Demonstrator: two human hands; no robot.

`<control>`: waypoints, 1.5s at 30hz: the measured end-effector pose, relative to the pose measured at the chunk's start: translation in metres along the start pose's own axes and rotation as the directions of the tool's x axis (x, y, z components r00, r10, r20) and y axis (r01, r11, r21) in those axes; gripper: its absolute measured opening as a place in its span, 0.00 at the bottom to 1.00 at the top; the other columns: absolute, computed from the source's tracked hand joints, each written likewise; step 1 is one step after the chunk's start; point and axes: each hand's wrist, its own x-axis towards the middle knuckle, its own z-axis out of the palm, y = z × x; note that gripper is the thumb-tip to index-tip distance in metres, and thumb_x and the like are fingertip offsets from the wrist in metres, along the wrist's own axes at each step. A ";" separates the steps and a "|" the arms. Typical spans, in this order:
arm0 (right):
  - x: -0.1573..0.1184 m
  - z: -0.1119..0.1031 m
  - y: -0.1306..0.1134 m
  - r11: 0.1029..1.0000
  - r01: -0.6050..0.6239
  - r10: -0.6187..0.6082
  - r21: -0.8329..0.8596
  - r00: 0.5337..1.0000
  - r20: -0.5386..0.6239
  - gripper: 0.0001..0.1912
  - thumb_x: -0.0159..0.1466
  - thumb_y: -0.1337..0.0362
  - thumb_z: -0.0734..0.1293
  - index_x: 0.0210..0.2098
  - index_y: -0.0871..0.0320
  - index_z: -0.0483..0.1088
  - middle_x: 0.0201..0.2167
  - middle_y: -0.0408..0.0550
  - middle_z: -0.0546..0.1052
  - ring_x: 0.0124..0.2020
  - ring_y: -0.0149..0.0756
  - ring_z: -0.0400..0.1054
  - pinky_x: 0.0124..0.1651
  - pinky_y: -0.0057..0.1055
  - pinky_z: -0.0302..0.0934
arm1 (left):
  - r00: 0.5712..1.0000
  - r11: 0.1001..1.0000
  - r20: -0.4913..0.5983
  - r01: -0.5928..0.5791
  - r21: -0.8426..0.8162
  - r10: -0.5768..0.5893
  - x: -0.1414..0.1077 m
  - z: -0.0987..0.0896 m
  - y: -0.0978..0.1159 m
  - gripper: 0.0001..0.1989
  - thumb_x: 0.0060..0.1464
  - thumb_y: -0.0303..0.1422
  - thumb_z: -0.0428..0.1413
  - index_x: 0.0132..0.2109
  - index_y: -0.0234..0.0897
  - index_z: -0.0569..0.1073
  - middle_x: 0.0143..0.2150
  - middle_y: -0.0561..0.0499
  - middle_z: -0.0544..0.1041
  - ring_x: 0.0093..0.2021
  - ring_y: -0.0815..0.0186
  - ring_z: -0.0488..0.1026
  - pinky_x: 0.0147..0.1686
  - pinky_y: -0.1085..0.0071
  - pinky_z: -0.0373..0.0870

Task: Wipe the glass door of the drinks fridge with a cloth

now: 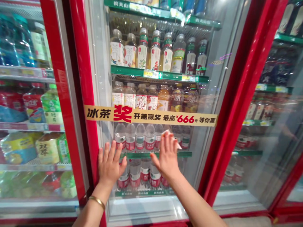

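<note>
My left hand (111,162) lies flat with spread fingers on the glass door (99,78) of a red-framed drinks cooler, close to the door's red frame (81,56). My right hand (167,154) presses on the same glass over a white cloth or paper wipe (174,140), which shows around the fingers. Behind the glass, at the height of my hands, stand rows of water bottles with red labels (139,137). A gold bangle (97,202) circles my left wrist.
A yellow banner sticker (150,115) with red and black Chinese text crosses the door above my hands. Tea bottles (129,53) fill the green-edged shelves higher up. Neighbouring cooler doors (267,116) (30,110) with more drinks stand on both sides.
</note>
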 end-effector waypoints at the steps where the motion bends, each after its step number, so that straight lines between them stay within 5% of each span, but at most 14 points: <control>1: -0.003 0.002 -0.009 0.984 0.174 -0.175 0.034 0.984 0.021 0.51 0.76 0.39 0.59 0.83 0.65 0.38 0.85 0.55 0.38 0.86 0.50 0.24 0.84 0.54 0.45 | 1.000 1.000 0.004 0.006 -0.001 -0.006 -0.001 0.000 0.000 0.45 0.67 0.36 0.58 0.83 0.50 0.47 0.85 0.50 0.47 0.86 0.54 0.41 0.83 0.43 0.42; 4: -0.019 0.001 -0.013 0.867 0.489 -0.496 0.096 0.866 0.062 0.48 0.75 0.34 0.57 0.82 0.59 0.51 0.83 0.46 0.50 0.86 0.41 0.34 0.84 0.42 0.43 | 1.000 1.000 0.012 0.009 0.001 -0.009 -0.003 0.001 -0.001 0.45 0.67 0.35 0.58 0.83 0.50 0.47 0.85 0.49 0.47 0.86 0.53 0.41 0.83 0.42 0.42; 7: 0.001 -0.006 0.005 0.978 0.205 -0.207 0.032 0.976 0.066 0.47 0.77 0.41 0.60 0.83 0.60 0.42 0.83 0.54 0.50 0.85 0.49 0.40 0.84 0.54 0.41 | 1.000 1.000 0.014 0.007 0.011 -0.007 -0.002 0.001 0.001 0.45 0.67 0.35 0.58 0.83 0.50 0.47 0.85 0.50 0.47 0.86 0.54 0.40 0.83 0.43 0.41; 10: 0.043 -0.007 -0.001 1.000 -0.014 0.014 0.007 1.000 0.024 0.49 0.77 0.44 0.59 0.83 0.64 0.33 0.84 0.60 0.44 0.85 0.56 0.37 0.83 0.60 0.38 | 1.000 1.000 0.004 0.008 0.002 -0.008 -0.001 0.001 0.002 0.44 0.68 0.35 0.56 0.83 0.47 0.46 0.85 0.49 0.46 0.86 0.56 0.39 0.84 0.46 0.39; 12: 0.051 -0.004 -0.017 0.980 0.188 -0.191 0.062 0.981 0.043 0.48 0.77 0.42 0.58 0.83 0.63 0.38 0.84 0.55 0.45 0.85 0.51 0.37 0.84 0.54 0.38 | 1.000 1.000 -0.017 0.006 -0.016 -0.006 -0.001 0.000 0.002 0.43 0.70 0.35 0.54 0.83 0.42 0.44 0.85 0.47 0.45 0.86 0.57 0.38 0.84 0.49 0.37; 16: 0.017 -0.004 -0.024 0.785 0.593 -0.613 0.180 0.786 0.079 0.43 0.77 0.38 0.56 0.81 0.57 0.52 0.82 0.41 0.54 0.84 0.35 0.43 0.83 0.36 0.43 | 0.999 1.000 -0.031 0.009 -0.023 -0.010 -0.003 0.002 0.001 0.41 0.72 0.37 0.49 0.83 0.35 0.42 0.85 0.43 0.44 0.86 0.57 0.39 0.84 0.51 0.37; 21: 0.049 -0.014 -0.007 0.939 0.329 -0.337 0.105 0.939 0.073 0.42 0.78 0.51 0.60 0.83 0.60 0.42 0.83 0.50 0.51 0.85 0.43 0.41 0.86 0.49 0.35 | 0.998 0.998 -0.002 0.057 0.017 -0.057 -0.007 0.005 0.003 0.42 0.71 0.34 0.52 0.84 0.38 0.42 0.84 0.41 0.49 0.85 0.54 0.43 0.83 0.46 0.42; 23: 0.071 -0.010 -0.020 0.936 0.335 -0.344 0.113 0.936 0.071 0.43 0.78 0.53 0.61 0.83 0.62 0.40 0.83 0.53 0.48 0.85 0.45 0.39 0.86 0.51 0.35 | 0.998 0.998 -0.017 0.058 0.007 -0.058 -0.008 0.006 0.002 0.42 0.71 0.34 0.52 0.83 0.37 0.42 0.84 0.39 0.49 0.85 0.54 0.43 0.83 0.46 0.43; 29: 0.062 0.001 -0.035 0.627 0.730 -0.758 0.273 0.652 -0.002 0.40 0.77 0.46 0.60 0.79 0.64 0.56 0.82 0.43 0.56 0.85 0.35 0.39 0.83 0.37 0.50 | 0.992 0.996 -0.125 0.007 -0.087 -0.018 -0.010 0.010 -0.003 0.43 0.74 0.45 0.49 0.83 0.29 0.39 0.85 0.32 0.42 0.86 0.51 0.41 0.82 0.48 0.44; 32: 0.090 -0.003 -0.036 0.729 0.634 -0.659 0.260 0.752 0.011 0.41 0.78 0.50 0.59 0.81 0.65 0.49 0.82 0.49 0.53 0.85 0.39 0.39 0.85 0.44 0.45 | 0.988 0.996 -0.153 0.003 -0.087 -0.016 -0.012 0.011 -0.002 0.44 0.75 0.49 0.46 0.83 0.29 0.39 0.85 0.31 0.39 0.86 0.52 0.39 0.82 0.48 0.43; 35: 0.132 0.002 -0.070 0.798 0.533 -0.557 0.282 0.831 0.005 0.43 0.78 0.51 0.59 0.81 0.70 0.44 0.83 0.58 0.49 0.85 0.46 0.38 0.85 0.52 0.42 | 0.983 0.998 -0.185 -0.005 -0.068 -0.007 -0.013 0.008 -0.003 0.43 0.75 0.48 0.45 0.83 0.28 0.38 0.86 0.32 0.36 0.86 0.54 0.35 0.83 0.49 0.37; 39: 0.108 0.018 -0.109 0.637 0.700 -0.734 0.323 0.679 -0.023 0.36 0.77 0.56 0.59 0.78 0.68 0.58 0.82 0.51 0.56 0.84 0.40 0.46 0.84 0.40 0.45 | 0.977 0.995 -0.207 -0.069 -0.067 0.054 -0.013 0.004 -0.006 0.44 0.75 0.51 0.42 0.83 0.28 0.36 0.86 0.36 0.31 0.86 0.56 0.30 0.83 0.51 0.33; 42: 0.050 0.012 -0.069 0.632 0.701 -0.744 0.332 0.668 0.005 0.35 0.76 0.55 0.59 0.78 0.63 0.59 0.81 0.44 0.59 0.83 0.33 0.46 0.83 0.35 0.49 | 0.980 0.990 -0.178 -0.109 -0.087 0.092 -0.012 0.001 -0.007 0.41 0.75 0.47 0.45 0.84 0.37 0.42 0.87 0.44 0.36 0.86 0.55 0.33 0.84 0.48 0.33; 45: 0.024 -0.011 0.009 0.852 0.473 -0.499 0.225 0.864 0.069 0.42 0.77 0.53 0.61 0.83 0.62 0.44 0.84 0.49 0.46 0.86 0.39 0.34 0.84 0.44 0.48 | 0.987 0.987 -0.087 -0.143 -0.072 0.136 -0.007 0.000 -0.004 0.37 0.71 0.42 0.53 0.82 0.52 0.52 0.86 0.55 0.45 0.86 0.55 0.37 0.84 0.44 0.34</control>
